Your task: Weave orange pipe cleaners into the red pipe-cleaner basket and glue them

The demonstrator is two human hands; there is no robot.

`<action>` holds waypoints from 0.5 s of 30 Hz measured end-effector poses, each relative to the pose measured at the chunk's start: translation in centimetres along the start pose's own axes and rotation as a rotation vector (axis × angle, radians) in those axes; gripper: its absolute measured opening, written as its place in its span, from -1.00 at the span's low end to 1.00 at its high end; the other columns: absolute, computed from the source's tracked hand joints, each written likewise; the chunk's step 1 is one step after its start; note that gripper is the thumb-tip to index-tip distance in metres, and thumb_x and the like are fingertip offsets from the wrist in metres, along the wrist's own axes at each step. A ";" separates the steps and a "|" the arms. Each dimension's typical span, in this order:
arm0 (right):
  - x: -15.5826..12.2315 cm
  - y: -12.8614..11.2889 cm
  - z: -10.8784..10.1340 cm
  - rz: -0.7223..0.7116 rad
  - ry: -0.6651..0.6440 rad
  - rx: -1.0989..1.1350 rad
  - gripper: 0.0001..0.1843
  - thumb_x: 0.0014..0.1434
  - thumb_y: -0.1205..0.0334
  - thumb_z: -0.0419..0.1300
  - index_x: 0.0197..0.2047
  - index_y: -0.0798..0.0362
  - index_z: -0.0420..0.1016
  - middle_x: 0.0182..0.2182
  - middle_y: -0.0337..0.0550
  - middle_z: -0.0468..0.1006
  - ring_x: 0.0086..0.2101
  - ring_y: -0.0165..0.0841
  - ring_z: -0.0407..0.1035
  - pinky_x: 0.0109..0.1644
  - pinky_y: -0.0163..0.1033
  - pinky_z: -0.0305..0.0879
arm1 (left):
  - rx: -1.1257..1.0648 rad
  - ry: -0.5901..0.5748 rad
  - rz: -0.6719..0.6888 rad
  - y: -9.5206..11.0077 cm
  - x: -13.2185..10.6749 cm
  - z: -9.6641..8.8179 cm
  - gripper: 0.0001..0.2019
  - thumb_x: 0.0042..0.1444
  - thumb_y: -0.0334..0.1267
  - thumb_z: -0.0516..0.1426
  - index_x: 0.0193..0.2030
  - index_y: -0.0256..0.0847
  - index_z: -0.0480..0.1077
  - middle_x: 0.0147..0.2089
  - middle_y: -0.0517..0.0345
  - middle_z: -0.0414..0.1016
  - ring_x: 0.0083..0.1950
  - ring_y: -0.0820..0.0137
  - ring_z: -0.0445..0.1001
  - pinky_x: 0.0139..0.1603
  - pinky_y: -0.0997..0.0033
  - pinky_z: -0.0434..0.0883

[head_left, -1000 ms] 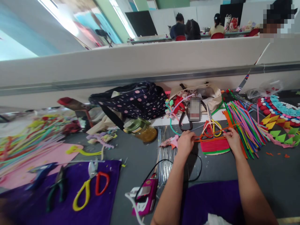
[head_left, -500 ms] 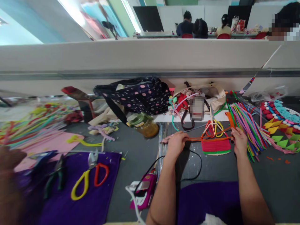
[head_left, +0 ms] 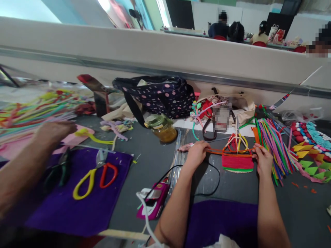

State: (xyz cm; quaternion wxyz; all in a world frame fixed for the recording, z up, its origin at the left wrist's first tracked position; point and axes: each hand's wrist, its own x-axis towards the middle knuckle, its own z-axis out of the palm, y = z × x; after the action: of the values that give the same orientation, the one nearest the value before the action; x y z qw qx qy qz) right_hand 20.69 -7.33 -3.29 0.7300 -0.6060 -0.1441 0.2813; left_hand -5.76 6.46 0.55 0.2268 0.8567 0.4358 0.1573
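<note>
My left hand [head_left: 198, 154] is closed on one end of an orange pipe cleaner [head_left: 229, 151], and my right hand [head_left: 263, 159] pinches its other end, so it stretches level between them. Under it lies a red felt piece with a green edge [head_left: 238, 162]. Scissors with red and yellow handles [head_left: 237, 139] rest just behind. A fanned bundle of coloured pipe cleaners [head_left: 271, 144] lies right beside my right hand.
Another person's arm [head_left: 31, 155] reaches in at the left over a purple cloth [head_left: 77, 206] with scissors [head_left: 90, 179] and pliers. A pink glue gun [head_left: 153, 203] with a black cord lies near me. A polka-dot bag [head_left: 160, 96], a jar [head_left: 161, 128] and felt shapes [head_left: 310, 144] crowd the back.
The view has swung and tilted left. Another person's arm has come in from the left and reached over the purple cloth. My hands still hold the orange pipe cleaner stretched.
</note>
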 end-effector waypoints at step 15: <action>-2.2 -0.7 1.8 -0.401 0.062 -0.257 -0.66 0.02 0.01 0.31 -0.25 0.11 0.48 -0.48 -0.22 0.49 -0.52 -0.41 0.41 -0.54 -0.36 0.29 | -0.899 0.076 -0.086 5.8 0.8 2.5 -0.82 0.06 -0.15 0.17 -0.37 -0.23 0.45 -0.46 0.19 0.49 -0.46 0.44 0.43 -0.49 0.51 0.29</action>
State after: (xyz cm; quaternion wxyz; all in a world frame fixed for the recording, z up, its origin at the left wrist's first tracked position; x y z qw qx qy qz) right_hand 18.07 -7.24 -1.94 0.6923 -0.6614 -0.2739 0.0913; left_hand -0.21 3.52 1.50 0.5665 0.6476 0.3676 0.3529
